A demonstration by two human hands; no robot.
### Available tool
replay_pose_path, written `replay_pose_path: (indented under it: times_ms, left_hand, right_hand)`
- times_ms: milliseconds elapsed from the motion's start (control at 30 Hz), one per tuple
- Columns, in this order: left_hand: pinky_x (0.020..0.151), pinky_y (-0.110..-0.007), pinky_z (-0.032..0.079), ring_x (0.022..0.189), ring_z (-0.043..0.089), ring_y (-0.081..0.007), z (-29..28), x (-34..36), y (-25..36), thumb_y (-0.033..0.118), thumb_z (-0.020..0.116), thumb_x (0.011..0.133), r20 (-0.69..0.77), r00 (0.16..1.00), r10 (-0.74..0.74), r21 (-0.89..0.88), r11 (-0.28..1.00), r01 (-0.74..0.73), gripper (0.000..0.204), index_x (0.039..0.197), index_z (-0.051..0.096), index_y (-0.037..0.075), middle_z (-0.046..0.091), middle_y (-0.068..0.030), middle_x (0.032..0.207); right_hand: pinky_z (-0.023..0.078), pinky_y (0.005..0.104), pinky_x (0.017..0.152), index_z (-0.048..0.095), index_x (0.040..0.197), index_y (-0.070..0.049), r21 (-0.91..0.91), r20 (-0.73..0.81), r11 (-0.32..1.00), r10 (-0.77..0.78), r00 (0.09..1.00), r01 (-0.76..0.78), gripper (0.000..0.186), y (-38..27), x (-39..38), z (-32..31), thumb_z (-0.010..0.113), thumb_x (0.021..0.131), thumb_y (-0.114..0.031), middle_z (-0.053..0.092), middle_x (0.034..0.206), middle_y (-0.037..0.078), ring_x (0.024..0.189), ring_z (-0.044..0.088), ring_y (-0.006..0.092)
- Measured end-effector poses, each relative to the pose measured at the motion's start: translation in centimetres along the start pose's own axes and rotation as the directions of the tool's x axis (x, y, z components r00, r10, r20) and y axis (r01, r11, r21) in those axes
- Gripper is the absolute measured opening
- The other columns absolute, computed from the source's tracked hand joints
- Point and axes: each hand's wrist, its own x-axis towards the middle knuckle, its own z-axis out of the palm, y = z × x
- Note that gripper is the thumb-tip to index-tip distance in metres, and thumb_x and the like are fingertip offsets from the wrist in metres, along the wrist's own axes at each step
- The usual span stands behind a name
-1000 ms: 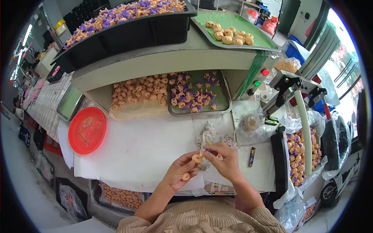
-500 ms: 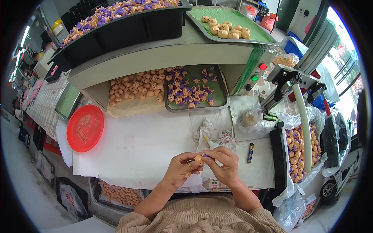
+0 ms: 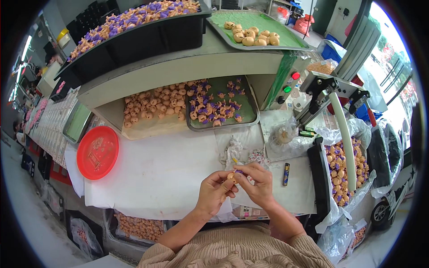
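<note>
While both hands (image 3: 237, 185) pinch small orange piece (image 3: 231, 177) over white-papered bench (image 3: 165, 165), trays (image 3: 250, 117) of orange-purple pieces crowd workshop behind.

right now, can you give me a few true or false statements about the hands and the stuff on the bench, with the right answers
1. Both hands meet over one small orange piece. True: the left hand and the right hand pinch it together above the white table cover.
2. The round red lid lies to the person's right. False: it lies on the left side of the bench.
3. The metal tray under the shelf holds orange and purple pieces. True.
4. The green tray on top is full to the rim. False: only a small cluster of tan pieces sits on it.
5. The dark marker is in the right hand. False: it lies on the cover, beside that hand.
</note>
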Motion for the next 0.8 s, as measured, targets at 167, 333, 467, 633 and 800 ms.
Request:
replay_pose_path:
  times_ms: [167, 333, 467, 633, 800]
  left_hand:
    - [0.042, -0.018, 0.036, 0.057, 0.053, -0.0082, 1.0, 0.4, 1.8, 0.014, 0.059, 0.093, 0.08, 0.986, -0.146, -0.061, 0.987, 0.151, 0.022, 0.11, 0.057, 0.001, 0.064, -0.009, 0.088]
    - [0.042, -0.017, 0.036, 0.062, 0.055, -0.0082, 2.2, 1.3, 0.8, 0.017, 0.055, 0.095, 0.113, 0.976, -0.188, -0.14, 0.969, 0.203, 0.023, 0.114, 0.055, 0.003, 0.064, -0.0104, 0.098]
    - [0.041, -0.017, 0.039, 0.066, 0.056, -0.0105, 4.0, 1.6, -0.1, 0.015, 0.054, 0.096, 0.197, 0.95, -0.242, -0.163, 0.948, 0.275, 0.026, 0.118, 0.053, 0.003, 0.063, -0.0141, 0.1]
    - [0.041, -0.017, 0.039, 0.067, 0.057, -0.011, 4.4, 1.7, 0.6, 0.015, 0.054, 0.095, 0.204, 0.952, -0.229, -0.152, 0.953, 0.261, 0.027, 0.119, 0.053, 0.004, 0.063, -0.0142, 0.099]
    - [0.041, -0.016, 0.038, 0.068, 0.057, -0.0104, 2.0, 2.3, 1.7, 0.015, 0.055, 0.094, 0.127, 0.969, -0.214, -0.149, 0.961, 0.232, 0.027, 0.12, 0.053, 0.005, 0.063, -0.013, 0.101]
  right_hand:
    - [0.05, 0.0321, 0.071, 0.068, 0.093, -0.001, -0.45, -0.244, 0.847, -0.423, 0.873, 0.284, 0.013, 0.4, 3.6, -8.4, 0.064, 0.081, -0.004, 0.069, 0.089, 0.012, 0.08, 0.065, 0.0213]
    - [0.048, 0.0305, 0.076, 0.067, 0.101, 0.003, -0.676, -0.49, 0.677, -0.707, 0.51, 0.291, 0.017, -5.4, 10.9, -17.7, 0.057, 0.088, -0.002, 0.07, 0.091, 0.013, 0.082, 0.065, 0.0201]
    - [0.046, 0.0272, 0.084, 0.068, 0.104, 0.002, -0.861, -0.23, 0.439, -0.787, 0.573, 0.257, 0.02, -7.5, 16.6, -20.5, 0.052, 0.094, -0.006, 0.069, 0.102, 0.01, 0.092, 0.06, 0.0131]
    - [0.043, 0.0278, 0.085, 0.069, 0.099, -0.002, -0.719, -0.281, 0.548, -0.791, 0.543, 0.427, 0.015, -6.5, 16.2, -21.5, 0.058, 0.09, -0.007, 0.068, 0.099, 0.008, 0.096, 0.059, 0.0161]
    - [0.043, 0.0349, 0.091, 0.068, 0.09, -0.001, -0.553, -0.385, 0.83, -0.174, 0.906, -0.075, 0.01, -0.4, 5.9, -17.3, 0.063, 0.083, -0.006, 0.068, 0.101, 0.013, 0.103, 0.059, 0.0277]
